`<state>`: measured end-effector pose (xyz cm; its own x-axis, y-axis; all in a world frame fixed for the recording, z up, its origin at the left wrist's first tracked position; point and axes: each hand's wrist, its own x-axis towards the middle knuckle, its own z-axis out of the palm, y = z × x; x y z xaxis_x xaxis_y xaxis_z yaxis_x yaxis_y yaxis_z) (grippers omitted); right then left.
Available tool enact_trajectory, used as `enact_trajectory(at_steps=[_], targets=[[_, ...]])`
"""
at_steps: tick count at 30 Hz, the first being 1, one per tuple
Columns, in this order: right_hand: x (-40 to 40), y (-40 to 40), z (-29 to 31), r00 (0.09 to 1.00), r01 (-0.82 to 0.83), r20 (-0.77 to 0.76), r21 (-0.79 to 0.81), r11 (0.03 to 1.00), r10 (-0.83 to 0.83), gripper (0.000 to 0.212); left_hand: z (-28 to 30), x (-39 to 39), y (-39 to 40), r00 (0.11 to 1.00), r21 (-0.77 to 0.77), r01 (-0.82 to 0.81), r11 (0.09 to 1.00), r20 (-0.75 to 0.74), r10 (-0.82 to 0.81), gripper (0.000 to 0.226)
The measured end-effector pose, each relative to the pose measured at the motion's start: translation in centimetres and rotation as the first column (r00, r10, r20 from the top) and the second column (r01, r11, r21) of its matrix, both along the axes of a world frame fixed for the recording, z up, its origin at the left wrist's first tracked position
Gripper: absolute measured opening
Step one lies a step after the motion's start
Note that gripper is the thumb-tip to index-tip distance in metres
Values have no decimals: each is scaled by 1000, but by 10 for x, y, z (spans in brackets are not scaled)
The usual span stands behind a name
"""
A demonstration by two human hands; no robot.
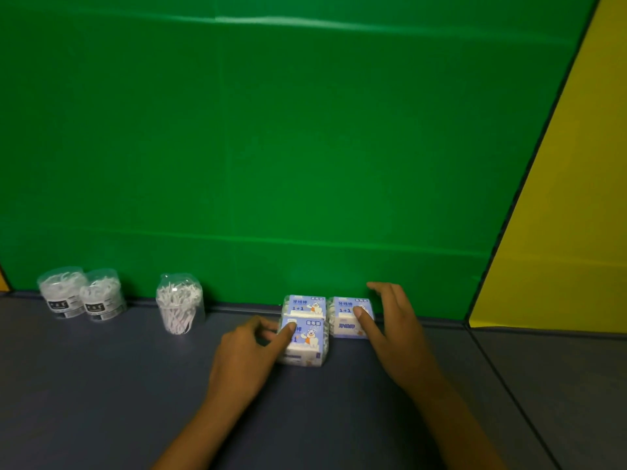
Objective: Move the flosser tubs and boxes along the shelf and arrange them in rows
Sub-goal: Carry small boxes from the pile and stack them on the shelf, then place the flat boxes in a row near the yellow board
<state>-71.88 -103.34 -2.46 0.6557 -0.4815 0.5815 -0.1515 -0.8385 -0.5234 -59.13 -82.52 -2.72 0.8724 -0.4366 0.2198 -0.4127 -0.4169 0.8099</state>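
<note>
Three clear flosser tubs and three flosser boxes stand on the dark blue shelf [101,385], and the green back wall [305,130] serves as the landmark for all of them. Far to the left, a pair of labelled tubs, the left tub [62,292] and the second tub [103,294], sit touching each other close against that wall; the third tub [179,303], apart from the pair to their right, stands a little out from the wall. Further right, the rear box [305,305] sits against the wall with the front box [304,340] touching it on the near side, and the right box [349,317] stands just beside them, also by the wall. The left hand [249,354] holds the front box, thumb laid on its top and fingers curled at its left side. The right hand [393,323] rests on the right box, thumb pressed on its top, the other fingers spread fairly straight past its far right edge. The step in hand looks like squaring up the boxes into a block. Next, I judge, the boxes want nudging until their edges line up, and then the stray third tub needs sliding along the wall to join its pair.
</note>
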Motion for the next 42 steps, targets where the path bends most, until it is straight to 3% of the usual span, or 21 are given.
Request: enact_trajectory(at_steps=[9, 13, 17, 25, 29, 36, 42], targets=[[-3, 5, 2, 999, 1, -44, 0, 1000, -1, 41, -7, 1, -8, 1000, 65, -12, 998, -18, 13, 41], [-5, 11, 2, 996, -2, -90, -16, 1000, 0, 41, -5, 2, -2, 998, 9, 44, 999, -43, -43, 39], [-3, 26, 7, 992, -10, -122, -56, 998, 3, 43, 7, 6, 21, 993, 25, 52, 998, 109, -55, 23], [17, 83, 51, 958, -70, -288, -278, 958, -14, 56, 60, 29, 110, 836, 322, -132, 938, 544, -69, 38], [30, 125, 68, 960, -91, -281, -363, 927, -16, 61, 69, 34, 159, 812, 400, -222, 889, 580, -59, 48], [40, 220, 77, 944, -173, -328, -384, 907, 42, 66, 69, 30, 256, 816, 408, -304, 861, 578, 14, 62], [55, 303, 88, 944, -243, -304, -386, 890, 126, 64, 75, 22, 355, 798, 361, -393, 846, 591, 118, 58]])
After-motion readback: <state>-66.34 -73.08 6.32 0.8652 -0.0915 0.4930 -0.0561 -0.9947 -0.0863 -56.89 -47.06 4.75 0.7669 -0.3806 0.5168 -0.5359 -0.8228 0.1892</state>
